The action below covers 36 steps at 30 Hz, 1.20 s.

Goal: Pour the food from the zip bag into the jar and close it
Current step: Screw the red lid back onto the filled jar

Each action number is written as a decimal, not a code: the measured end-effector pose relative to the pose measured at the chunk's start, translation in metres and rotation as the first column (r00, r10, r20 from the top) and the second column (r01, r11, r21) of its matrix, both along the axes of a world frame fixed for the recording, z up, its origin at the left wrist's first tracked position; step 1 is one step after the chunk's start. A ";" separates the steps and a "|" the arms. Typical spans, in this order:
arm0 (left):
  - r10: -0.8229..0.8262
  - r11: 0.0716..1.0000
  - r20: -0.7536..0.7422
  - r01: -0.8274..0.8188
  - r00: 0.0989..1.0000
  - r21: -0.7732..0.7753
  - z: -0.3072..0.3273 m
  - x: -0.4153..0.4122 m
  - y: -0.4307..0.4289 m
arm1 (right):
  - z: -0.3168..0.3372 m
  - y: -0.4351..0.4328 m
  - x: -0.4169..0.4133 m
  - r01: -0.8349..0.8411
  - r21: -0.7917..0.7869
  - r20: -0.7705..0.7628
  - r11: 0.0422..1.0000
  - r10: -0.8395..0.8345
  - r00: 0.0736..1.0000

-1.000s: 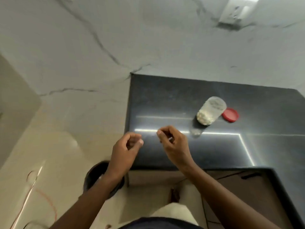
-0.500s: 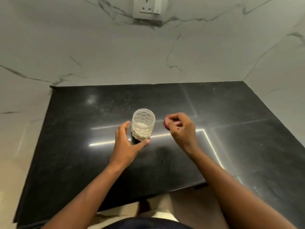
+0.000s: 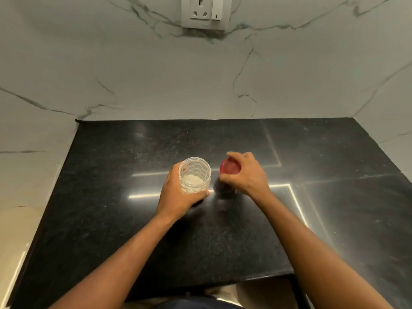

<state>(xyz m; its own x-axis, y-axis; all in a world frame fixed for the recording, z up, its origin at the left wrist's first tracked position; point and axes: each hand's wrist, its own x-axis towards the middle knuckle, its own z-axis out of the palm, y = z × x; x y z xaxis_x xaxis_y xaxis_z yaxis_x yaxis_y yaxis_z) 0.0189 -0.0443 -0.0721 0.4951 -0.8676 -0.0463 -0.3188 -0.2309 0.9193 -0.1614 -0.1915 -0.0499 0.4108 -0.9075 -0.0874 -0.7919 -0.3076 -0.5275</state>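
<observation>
A clear plastic jar (image 3: 194,175) with a honeycomb pattern stands upright on the black countertop (image 3: 334,208), open at the top, with whitish food in its lower part. My left hand (image 3: 178,195) is wrapped around its left and near side. Just to the right, my right hand (image 3: 245,172) holds the red lid (image 3: 229,167) by its edges, tilted and lifted a little off the counter, beside the jar's mouth. No zip bag is in view.
A marble wall rises behind and to both sides of the counter, with a socket and switch plate (image 3: 206,10) high at the back. The counter's front edge (image 3: 223,282) runs just below my forearms.
My left hand has closed around the jar. My right hand has picked the red lid up off the counter. The view has swung to centre on the counter.
</observation>
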 end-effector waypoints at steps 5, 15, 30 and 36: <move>-0.039 0.999 0.000 0.039 0.999 0.017 0.005 0.002 0.003 | 0.052 0.023 0.025 -0.008 0.201 0.667 0.980 -0.131 0.733; -0.040 0.998 0.043 0.038 0.998 0.043 0.010 0.004 0.006 | 0.050 0.052 0.048 -0.468 -0.160 0.136 0.869 0.489 0.862; -0.077 0.987 0.068 0.066 0.995 0.144 -0.001 0.011 0.003 | 0.099 0.026 0.100 -0.695 0.162 -0.420 0.700 0.686 0.593; -0.094 0.990 0.094 0.083 0.991 0.117 -0.006 0.014 0.002 | 0.103 0.022 0.102 -0.720 0.223 -0.409 0.657 0.733 0.543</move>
